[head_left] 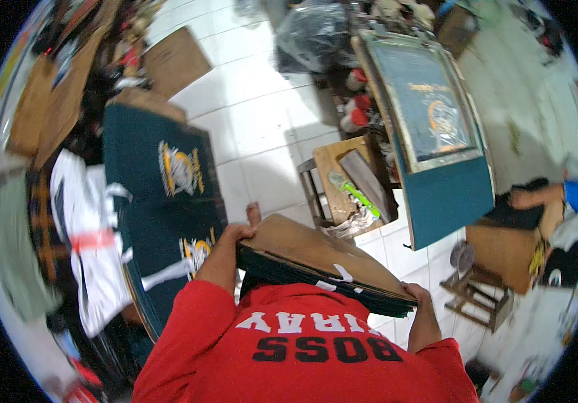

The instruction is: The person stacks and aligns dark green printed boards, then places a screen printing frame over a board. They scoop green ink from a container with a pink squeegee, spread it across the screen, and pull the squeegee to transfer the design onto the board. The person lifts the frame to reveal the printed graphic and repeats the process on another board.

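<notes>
Nearest, a red shirt (pixel 188 329) is showing just behind a stack of boards (pixel 322 248), brown on its upper face and dark green along its near edge; the view is not showing whether the two are touching. Good holding is probably calling for even pressure at both ends, layers kept flush and the body sharing the weight; the stack is appearing to slope toward its right end, so that end is likely needing the firmer support.

Reading the clock around the stack, the left hand (pixel 238 232) is gripping at 10 o'clock and the right hand (pixel 423 302) at 4 o'clock. The fingers of both are clamping on the stack, which is lying between them; the left fingertips are mostly hiding.

Farther out, a stool (pixel 326 161) is standing at 1 o'clock, carrying a green-handled tool (pixel 363 196). Printed dark green cloth (pixel 141 174) is spreading out at 10 o'clock. Beyond the stool, a framed screen (pixel 416 87) is resting on a dark green panel (pixel 443 201), also toward 1 o'clock.
</notes>
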Action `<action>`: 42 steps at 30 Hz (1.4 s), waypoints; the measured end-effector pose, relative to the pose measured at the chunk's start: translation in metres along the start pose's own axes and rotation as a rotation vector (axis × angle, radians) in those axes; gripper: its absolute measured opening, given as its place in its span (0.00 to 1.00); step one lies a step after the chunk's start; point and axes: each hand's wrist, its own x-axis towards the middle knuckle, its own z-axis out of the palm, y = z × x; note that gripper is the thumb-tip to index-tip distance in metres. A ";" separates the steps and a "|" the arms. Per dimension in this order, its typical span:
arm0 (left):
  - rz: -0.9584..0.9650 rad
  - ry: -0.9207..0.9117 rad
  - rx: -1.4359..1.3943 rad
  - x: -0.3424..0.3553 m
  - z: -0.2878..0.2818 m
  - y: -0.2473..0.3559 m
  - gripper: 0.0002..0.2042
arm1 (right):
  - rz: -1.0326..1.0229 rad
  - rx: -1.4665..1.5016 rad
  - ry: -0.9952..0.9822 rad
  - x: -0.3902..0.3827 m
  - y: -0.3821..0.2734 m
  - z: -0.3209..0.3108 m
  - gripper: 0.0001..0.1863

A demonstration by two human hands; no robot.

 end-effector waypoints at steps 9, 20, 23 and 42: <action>0.141 0.104 0.790 -0.010 -0.176 0.058 0.34 | -0.018 0.547 0.061 -0.102 -0.028 0.172 0.26; -0.052 0.241 0.805 -0.088 -0.300 0.267 0.32 | -0.013 1.035 -0.037 -0.058 -0.111 0.376 0.27; -0.086 0.187 0.564 -0.097 -0.297 0.306 0.26 | 0.130 0.991 -0.038 -0.073 -0.123 0.372 0.27; 0.101 0.039 0.079 -0.055 -0.303 0.365 0.21 | -0.053 0.910 -0.014 -0.035 -0.082 0.298 0.24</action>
